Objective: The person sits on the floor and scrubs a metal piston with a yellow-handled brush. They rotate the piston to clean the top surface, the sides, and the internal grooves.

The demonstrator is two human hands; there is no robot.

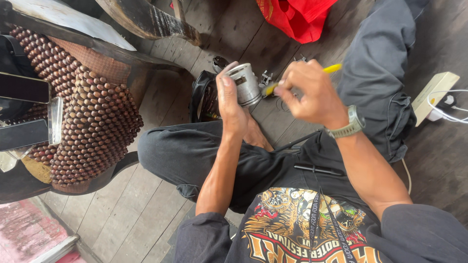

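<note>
Above the crossed legs: metal cylinder (pixel 245 84), upright in left hand (pixel 231 104), fingers wrapped round.
Right hand (pixel 309 92): pinching yellow-handled tool (pixel 297 79), tip at cylinder's side.

One camera only, worn on the head, looking steeply down over the person's chest and crossed legs to the plank floor (pixel 122 214). It sits close: the hands (pixel 273 97) fill the upper middle at arm's length. The chair (pixel 92 117) edges in at the left, a power strip (pixel 434 95) at the right (no second view to share anything with).
</note>
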